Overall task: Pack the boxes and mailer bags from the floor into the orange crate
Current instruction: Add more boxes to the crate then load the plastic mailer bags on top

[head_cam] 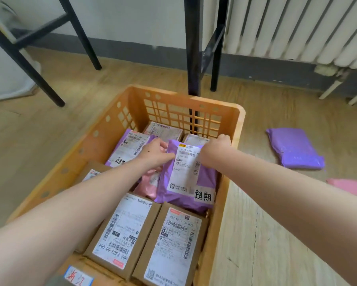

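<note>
Head view: the crate stands on the wood floor, its far wall against a black table leg. Both hands reach into it and hold the top purple bag, which lies label up toward the right wall, on top of the other parcels. The left hand pinches the bag's upper left corner, fingers curled round the edge. The right hand grips the upper right corner, fingers curled over the far edge, close to the crate's right wall.

A pink bag lies partly under the top purple bag, at its left side. A second purple bag lies further back on the left, also label up. Two boxes sit side by side at the near end, labels up, the right one touching the top purple bag's near edge. Two more boxes show at the far end, and another box sits along the left wall, partly hidden by the left forearm.

Outside the crate, on the floor to the right, lie a loose purple bag and, nearer, a loose pink bag, cut by the frame edge. A radiator hangs on the wall behind
</note>
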Tool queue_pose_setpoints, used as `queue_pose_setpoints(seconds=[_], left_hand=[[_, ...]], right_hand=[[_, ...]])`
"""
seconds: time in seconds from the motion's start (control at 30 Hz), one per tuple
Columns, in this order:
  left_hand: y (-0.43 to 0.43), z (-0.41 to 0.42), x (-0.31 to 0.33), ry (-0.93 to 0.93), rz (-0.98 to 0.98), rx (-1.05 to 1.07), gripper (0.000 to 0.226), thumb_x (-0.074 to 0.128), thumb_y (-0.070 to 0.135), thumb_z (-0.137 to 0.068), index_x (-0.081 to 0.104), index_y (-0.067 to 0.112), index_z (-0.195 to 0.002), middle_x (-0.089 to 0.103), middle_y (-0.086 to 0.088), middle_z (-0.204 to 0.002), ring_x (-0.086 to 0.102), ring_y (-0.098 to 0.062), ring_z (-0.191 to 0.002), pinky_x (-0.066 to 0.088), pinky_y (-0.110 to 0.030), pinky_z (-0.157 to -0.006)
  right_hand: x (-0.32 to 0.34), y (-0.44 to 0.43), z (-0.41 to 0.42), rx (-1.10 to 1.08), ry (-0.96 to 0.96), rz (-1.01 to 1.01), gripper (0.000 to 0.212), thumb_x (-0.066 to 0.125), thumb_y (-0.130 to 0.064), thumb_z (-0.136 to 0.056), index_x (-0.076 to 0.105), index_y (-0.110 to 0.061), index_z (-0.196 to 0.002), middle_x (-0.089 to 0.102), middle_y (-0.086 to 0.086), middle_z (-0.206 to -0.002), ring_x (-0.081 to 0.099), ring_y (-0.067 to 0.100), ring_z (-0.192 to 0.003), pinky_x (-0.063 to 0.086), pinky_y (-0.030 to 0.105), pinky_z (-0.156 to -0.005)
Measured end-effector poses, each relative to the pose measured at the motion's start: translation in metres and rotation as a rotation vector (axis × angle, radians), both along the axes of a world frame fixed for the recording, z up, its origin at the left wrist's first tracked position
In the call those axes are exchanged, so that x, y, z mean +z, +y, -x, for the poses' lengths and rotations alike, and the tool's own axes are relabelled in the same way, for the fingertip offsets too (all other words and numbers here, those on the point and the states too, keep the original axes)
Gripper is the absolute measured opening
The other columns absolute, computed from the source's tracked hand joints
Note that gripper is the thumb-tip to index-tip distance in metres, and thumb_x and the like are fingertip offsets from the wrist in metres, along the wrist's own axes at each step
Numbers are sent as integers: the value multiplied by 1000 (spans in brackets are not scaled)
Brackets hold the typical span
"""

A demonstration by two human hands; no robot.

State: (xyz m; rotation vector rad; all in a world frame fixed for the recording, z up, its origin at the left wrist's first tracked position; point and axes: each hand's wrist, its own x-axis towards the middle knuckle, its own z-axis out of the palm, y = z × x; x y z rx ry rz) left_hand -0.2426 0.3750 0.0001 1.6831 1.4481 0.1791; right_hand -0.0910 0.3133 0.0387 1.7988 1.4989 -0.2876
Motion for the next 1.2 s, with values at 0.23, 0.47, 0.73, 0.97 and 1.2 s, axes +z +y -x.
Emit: queue_pose_setpoints(seconds=[0.23,0.47,0.73,0.97,1.2], left_hand=[[-11,3,-14,332,-537,-599,34,66,42,-81,59,11,-93,56,-1,-90,52,-23,-93,35,-32,-71],[-19,17,-12,610,-609,-877,37,53,58,-86,46,22,-90,59,7,-108,39,-21,-105,35,-36,-90],[-15,13,-6,690,-652,-975,48,51,61,-84,57,20,-109,58,5,-113,42,-24,-108,32,-36,-92],[0,-26,45,491,-925,-633,25,57,34,-83,64,16,-99,55,-3,-104,49,-25,-100,35,-36,-82],[-22,-118,82,-15,-1061,-377,15,51,26,-87,61,15,-89,55,-3,-96,48,-22,-96,38,-34,-82]], right_hand=[[-15,0,0,123,-170,-71,53,44,-44,-93,43,-17,-138,45,15,-134,38,34,-121,33,43,-99],[-14,-9,17,213,119,-165,70,61,-37,-88,29,-9,-144,40,13,-141,39,32,-131,38,40,-99],[-2,-8,10,285,165,-180,39,53,-26,-92,49,-15,-129,54,9,-126,50,28,-116,38,37,-88],[22,-13,-31,307,370,-750,37,51,-25,-88,52,-19,-125,51,6,-122,43,30,-116,31,43,-97],[27,-41,-120,11,499,-1236,30,50,-18,-87,56,-16,-116,53,9,-116,44,32,-112,38,41,-90]])
